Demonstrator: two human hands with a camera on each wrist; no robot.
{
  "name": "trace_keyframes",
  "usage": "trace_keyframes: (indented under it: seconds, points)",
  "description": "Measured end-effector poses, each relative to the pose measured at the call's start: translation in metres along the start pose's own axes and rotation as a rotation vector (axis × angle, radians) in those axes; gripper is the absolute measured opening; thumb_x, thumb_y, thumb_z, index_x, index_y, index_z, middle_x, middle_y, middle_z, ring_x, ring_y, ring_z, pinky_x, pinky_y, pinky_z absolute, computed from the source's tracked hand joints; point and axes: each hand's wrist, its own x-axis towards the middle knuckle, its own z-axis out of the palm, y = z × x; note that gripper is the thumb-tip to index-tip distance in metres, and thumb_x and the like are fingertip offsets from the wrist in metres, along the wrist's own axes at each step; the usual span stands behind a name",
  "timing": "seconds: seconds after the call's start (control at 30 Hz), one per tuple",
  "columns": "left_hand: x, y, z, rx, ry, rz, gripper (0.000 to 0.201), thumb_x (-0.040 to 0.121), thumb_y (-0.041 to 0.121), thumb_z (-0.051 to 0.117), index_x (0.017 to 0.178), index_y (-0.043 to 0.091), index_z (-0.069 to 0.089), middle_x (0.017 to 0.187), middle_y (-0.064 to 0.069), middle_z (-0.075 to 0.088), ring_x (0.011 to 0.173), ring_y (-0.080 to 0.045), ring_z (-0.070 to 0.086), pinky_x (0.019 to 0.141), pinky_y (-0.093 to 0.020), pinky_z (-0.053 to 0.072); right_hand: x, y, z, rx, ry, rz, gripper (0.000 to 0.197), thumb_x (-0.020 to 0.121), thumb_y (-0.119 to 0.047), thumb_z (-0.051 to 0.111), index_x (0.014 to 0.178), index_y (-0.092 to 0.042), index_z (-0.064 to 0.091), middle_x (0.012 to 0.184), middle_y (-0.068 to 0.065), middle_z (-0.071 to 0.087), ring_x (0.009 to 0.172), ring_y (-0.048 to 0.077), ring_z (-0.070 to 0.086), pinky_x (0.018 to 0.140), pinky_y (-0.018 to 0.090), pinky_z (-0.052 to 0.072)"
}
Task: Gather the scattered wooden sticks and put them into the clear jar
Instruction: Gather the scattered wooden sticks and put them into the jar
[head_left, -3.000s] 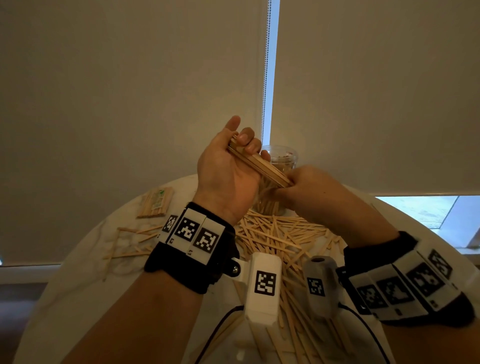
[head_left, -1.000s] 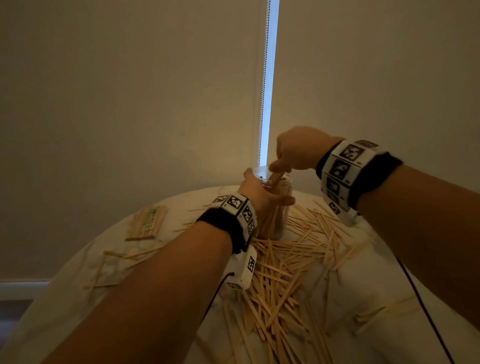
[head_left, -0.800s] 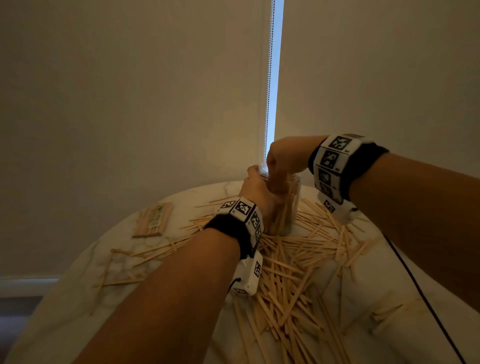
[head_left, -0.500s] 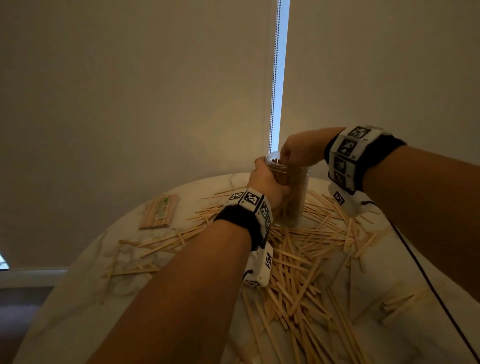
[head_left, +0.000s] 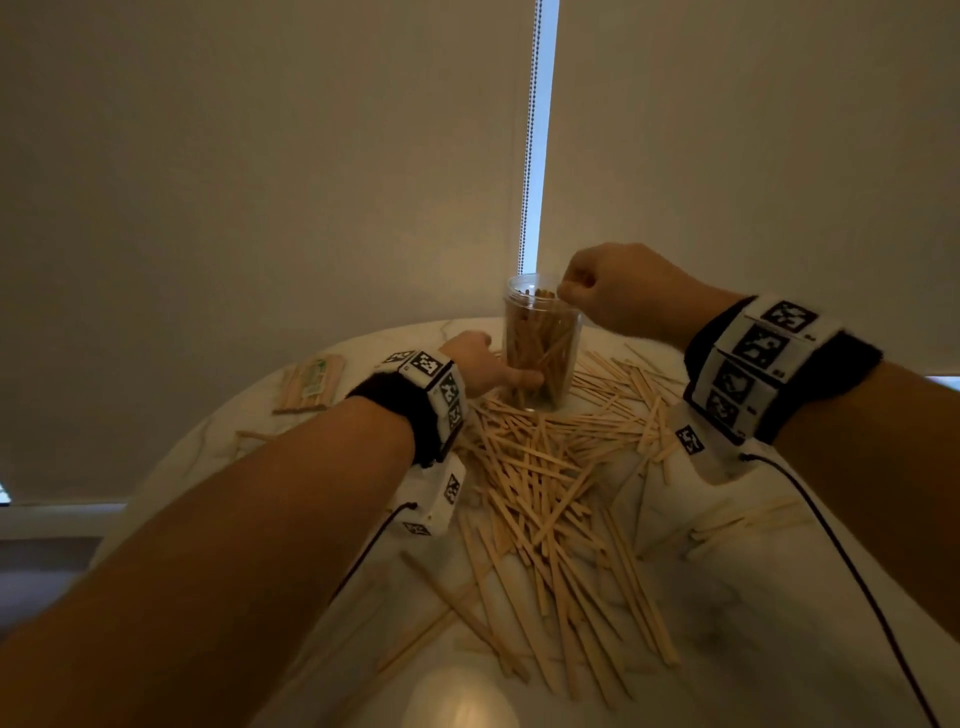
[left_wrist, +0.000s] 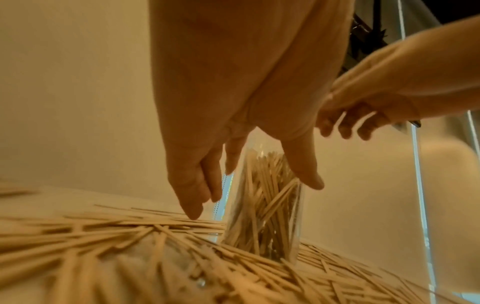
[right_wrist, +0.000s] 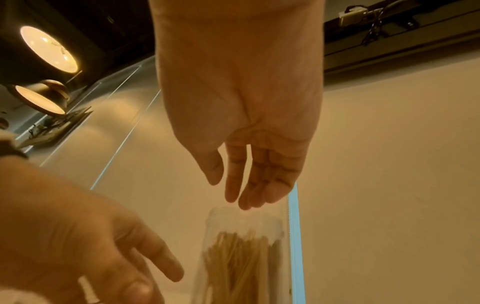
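Observation:
The clear jar (head_left: 540, 353) stands upright at the far side of the round table, packed with wooden sticks. My left hand (head_left: 475, 364) is low beside its base, fingers straight and spread. Its thumb lies against the jar's front wall, and the fingers are left of the jar (left_wrist: 262, 216). My right hand (head_left: 576, 286) hovers just above the rim and holds nothing. In the right wrist view my right hand (right_wrist: 231, 191) hangs with relaxed fingers over the jar mouth (right_wrist: 241, 214). A big pile of loose sticks (head_left: 535, 483) spreads in front of the jar.
A banded bundle of sticks (head_left: 310, 382) with a green label lies at the far left of the marble table (head_left: 779, 597). A few stray sticks (head_left: 743, 519) lie to the right. Closed blinds and a bead chain (head_left: 527, 156) hang right behind the jar.
The right hand pushed a bunch of sticks into the jar and has lifted out empty. The left hand slid from the jar's rim down to its base and opened its fingers.

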Motion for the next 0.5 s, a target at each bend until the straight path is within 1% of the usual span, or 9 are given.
trace_keyframes:
  seconds: [0.03,0.1,0.2,0.27,0.33,0.37,0.4,0.43,0.5]
  points:
    - [-0.012,-0.004,-0.004,0.034,-0.024,-0.010,0.093,0.076,0.056,0.078,0.149,0.011,0.041,0.148,-0.009,0.049,0.129,-0.028,0.052,0.109,-0.042,0.043,-0.014,-0.001,0.003,0.003,-0.040,0.015,0.026,0.100,-0.031,0.051,0.103,-0.012,0.069,0.090,0.002,0.066,0.083,0.016,0.060,0.072,0.029,0.047]
    - [-0.042,-0.011,-0.014,0.125,-0.072,-0.016,0.076,0.078,0.054,0.076,0.140,0.015,0.055,0.139,-0.006,0.058,0.120,-0.026,0.057,0.106,-0.044,0.046,-0.043,-0.008,0.013,-0.026,-0.165,0.023,0.027,0.101,-0.032,0.049,0.096,-0.014,0.069,0.084,0.002,0.065,0.079,0.016,0.060,0.070,0.028,0.046]
    - [-0.087,-0.025,-0.024,0.292,-0.166,-0.033,0.058,0.079,0.055,0.076,0.122,0.017,0.070,0.125,-0.003,0.066,0.113,-0.022,0.060,0.096,-0.036,0.052,-0.085,-0.029,0.030,-0.089,-0.395,0.096,0.042,0.102,-0.048,0.042,0.073,-0.019,0.054,0.072,-0.001,0.057,0.066,0.013,0.055,0.068,0.027,0.045]
    - [-0.119,-0.031,-0.026,0.493,-0.256,-0.075,0.067,0.076,0.065,0.072,0.120,0.014,0.070,0.122,-0.003,0.067,0.104,-0.020,0.063,0.083,-0.031,0.055,-0.105,-0.041,0.041,-0.207,-0.524,0.177,0.063,0.096,-0.068,0.033,0.066,-0.016,0.053,0.068,0.000,0.054,0.061,0.012,0.051,0.069,0.030,0.045]
    - [-0.148,-0.037,-0.023,0.677,-0.318,-0.133,0.086,0.073,0.076,0.067,0.124,0.008,0.063,0.125,-0.007,0.066,0.090,-0.018,0.063,0.070,-0.028,0.053,-0.115,-0.050,0.052,-0.315,-0.623,0.175,0.077,0.084,-0.082,0.032,0.068,-0.012,0.058,0.071,0.002,0.057,0.068,0.016,0.053,0.072,0.032,0.045]
    - [-0.161,-0.042,-0.020,0.739,-0.329,-0.150,0.095,0.070,0.079,0.065,0.130,0.006,0.057,0.129,-0.008,0.063,0.094,-0.019,0.063,0.073,-0.028,0.052,-0.119,-0.054,0.057,-0.339,-0.653,0.164,0.081,0.081,-0.086,0.034,0.074,-0.010,0.062,0.077,0.004,0.060,0.074,0.019,0.056,0.073,0.032,0.045]
    - [-0.172,-0.047,-0.015,0.777,-0.327,-0.164,0.104,0.068,0.082,0.064,0.138,0.006,0.048,0.136,-0.009,0.058,0.105,-0.021,0.061,0.083,-0.030,0.051,-0.121,-0.059,0.061,-0.337,-0.671,0.156,0.082,0.079,-0.086,0.038,0.082,-0.008,0.065,0.084,0.006,0.063,0.080,0.021,0.057,0.073,0.032,0.045]
    - [-0.182,-0.053,-0.009,0.789,-0.315,-0.178,0.112,0.065,0.083,0.065,0.144,0.007,0.040,0.140,-0.008,0.054,0.117,-0.024,0.057,0.093,-0.032,0.048,-0.122,-0.063,0.064,-0.311,-0.671,0.148,0.081,0.081,-0.083,0.042,0.091,-0.007,0.068,0.089,0.007,0.064,0.083,0.022,0.057,0.072,0.032,0.044]
    - [-0.194,-0.064,0.002,0.750,-0.294,-0.182,0.118,0.061,0.082,0.070,0.145,0.008,0.035,0.139,-0.008,0.053,0.123,-0.026,0.054,0.099,-0.035,0.047,-0.125,-0.073,0.067,-0.246,-0.649,0.142,0.070,0.087,-0.070,0.051,0.103,-0.004,0.070,0.093,0.007,0.061,0.085,0.022,0.055,0.072,0.031,0.044]
